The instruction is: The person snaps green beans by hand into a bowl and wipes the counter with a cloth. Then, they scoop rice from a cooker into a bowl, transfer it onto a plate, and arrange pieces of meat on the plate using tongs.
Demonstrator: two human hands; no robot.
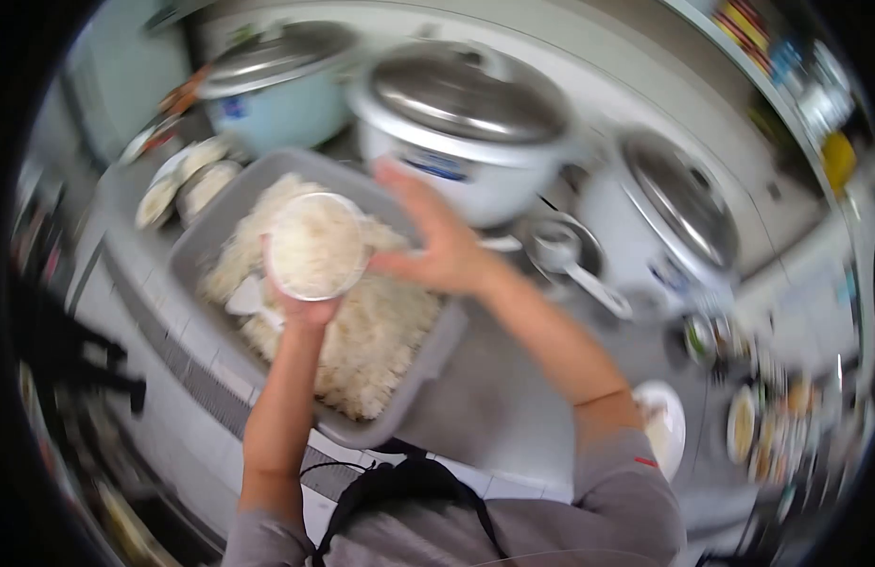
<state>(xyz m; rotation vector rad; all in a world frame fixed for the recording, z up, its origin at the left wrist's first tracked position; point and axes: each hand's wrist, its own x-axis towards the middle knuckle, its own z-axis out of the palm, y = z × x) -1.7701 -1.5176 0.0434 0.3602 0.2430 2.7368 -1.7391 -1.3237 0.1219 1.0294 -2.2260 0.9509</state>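
Note:
My left hand (311, 310) is wrapped round a round bowl of rice (316, 248) from below, its rim facing up at me. My right hand (439, 241) is open beside the bowl, fingers spread, with the thumb right at the bowl's side. Both hands are over a grey plastic tub (369, 437) that holds a large heap of cooked white rice (376, 345). A white rice paddle (251, 299) lies on the rice, just left of my left wrist.
Large lidded rice cookers (461, 118) line the wall behind the tub. A metal bowl with a white-handled scoop (589, 279) sits to the right. Small bowls (208, 189) cluster at the tub's far left. A white plate (659, 425) is near my right elbow.

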